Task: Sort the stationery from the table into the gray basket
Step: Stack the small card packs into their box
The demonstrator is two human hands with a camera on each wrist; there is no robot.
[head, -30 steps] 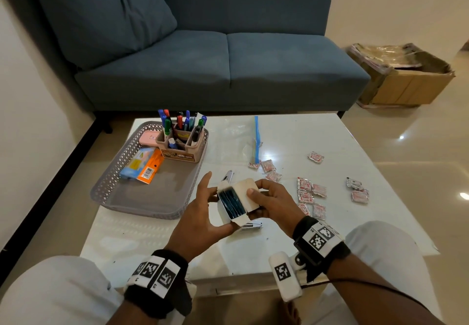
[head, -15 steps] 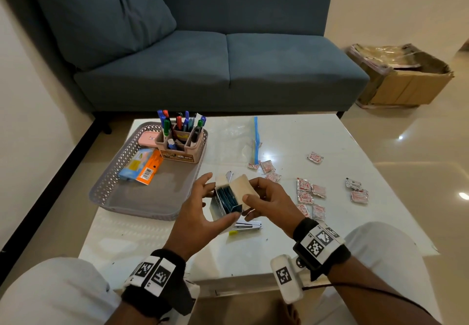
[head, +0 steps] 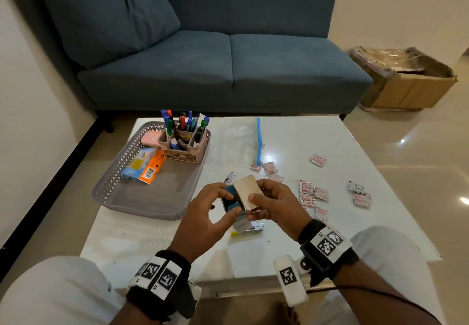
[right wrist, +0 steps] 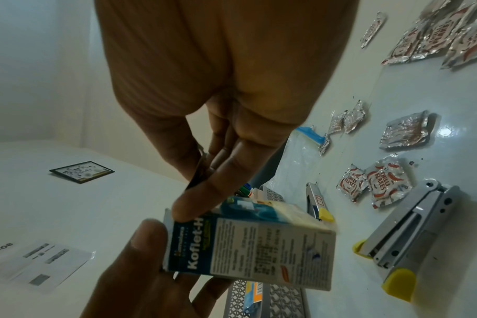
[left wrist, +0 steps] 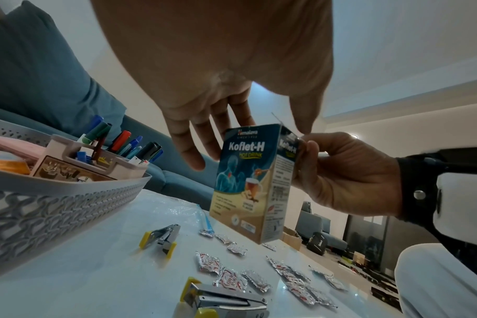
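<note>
Soft, warm indoor light fills the head view, fairly even and a little dim. The glossy white worktop [head: 291, 225] carries pale sheen, and the polished floor [head: 416, 147] at the right shows small bright glare spots. A deep shadow lies under the sofa [head: 223, 71]. Straight edges bow near the borders of this wide-angle view.

In the left wrist view the palm of the left hand [left wrist: 218, 71] looms close, soft and out of focus, while the print on the box [left wrist: 248, 182] reads sharp.

The right wrist view is cooler and strongly warped; the box there is smeared by blur, and the right hand [right wrist: 223, 86] is a featureless, unfocused mass. A glare dot sits on the worktop at right.
</note>
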